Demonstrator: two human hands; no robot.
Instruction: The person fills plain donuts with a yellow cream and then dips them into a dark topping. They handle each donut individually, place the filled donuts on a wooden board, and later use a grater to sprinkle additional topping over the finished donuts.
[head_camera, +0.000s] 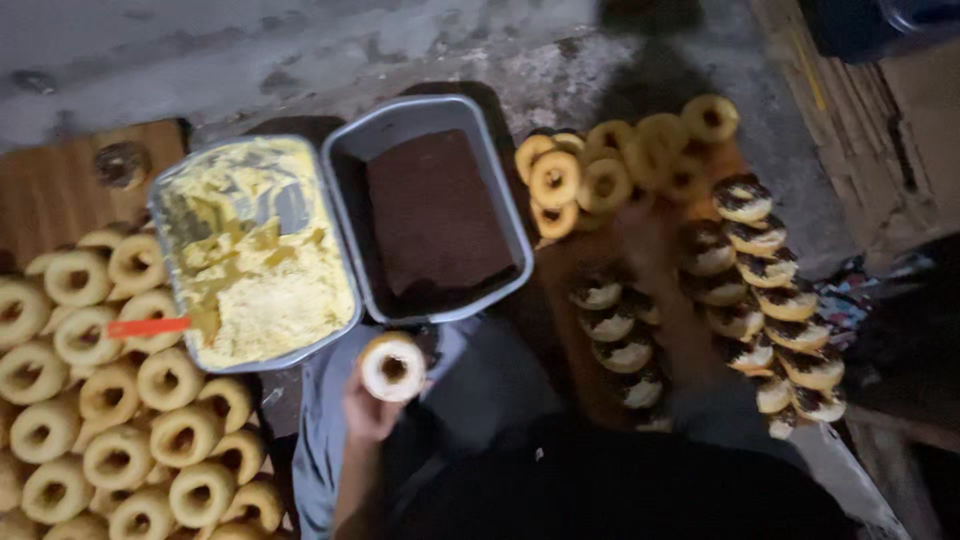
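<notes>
My left hand (368, 408) grips a cream-coated doughnut (392, 366) beside the chocolate-sprinkle tray (345, 160), right hand unseen; I judge dipping comes next, face down.

Left hand (368, 405): one, raised at lower centre of the head view, forearm rising bare from the bottom edge, wrist straight, fingers (358, 385) curled up and closed in a grip at their tips, back of hand toward the camera. Right hand: not visible anywhere in the view
</notes>
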